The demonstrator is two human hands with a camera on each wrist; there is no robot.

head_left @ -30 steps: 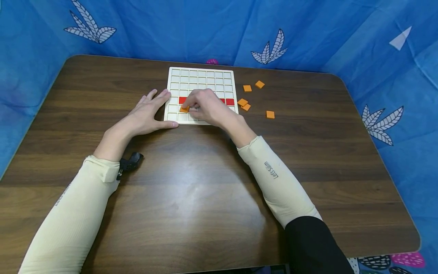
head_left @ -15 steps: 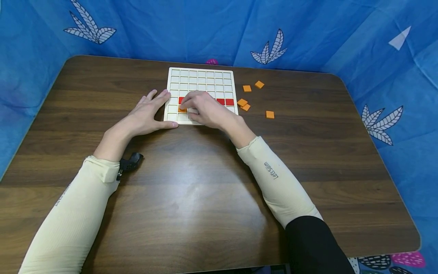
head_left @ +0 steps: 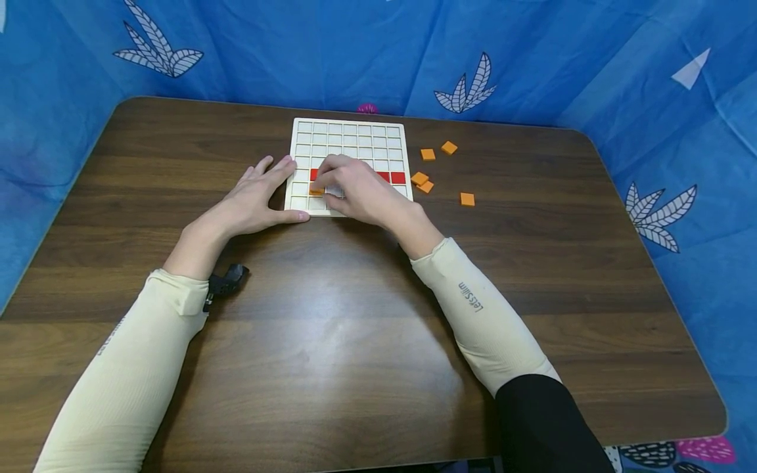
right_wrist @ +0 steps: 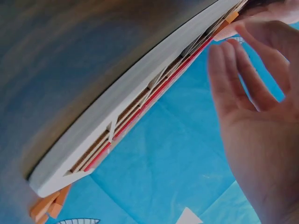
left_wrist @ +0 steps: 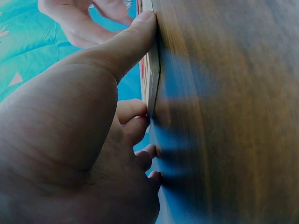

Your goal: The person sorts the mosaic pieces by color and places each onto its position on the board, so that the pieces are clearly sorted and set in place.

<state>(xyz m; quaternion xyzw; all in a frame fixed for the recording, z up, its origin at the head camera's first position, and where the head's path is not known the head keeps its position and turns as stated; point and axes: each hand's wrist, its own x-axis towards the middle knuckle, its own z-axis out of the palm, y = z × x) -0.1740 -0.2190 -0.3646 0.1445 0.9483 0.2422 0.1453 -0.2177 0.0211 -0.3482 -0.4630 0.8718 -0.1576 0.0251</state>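
A white grid board lies near the far side of the table, with red tiles across one row. My left hand rests at the board's left corner, fingers spread on its left side and thumb on the near edge. Over the board, my right hand touches an orange square tile in the row below the red ones. A fingertip meets this tile in the right wrist view, while the thumb appears apart from it in the head view. The hand hides part of the red row.
Several loose orange tiles lie right of the board, and two of them overlap close to its edge. A wooden table spreads toward me. Blue patterned cloth hangs behind it. A black device is strapped to my left wrist.
The orange tile under my right fingertips has shifted slightly left and sits flatter in the grid, the right hand moving with it. My left hand has stayed in place.
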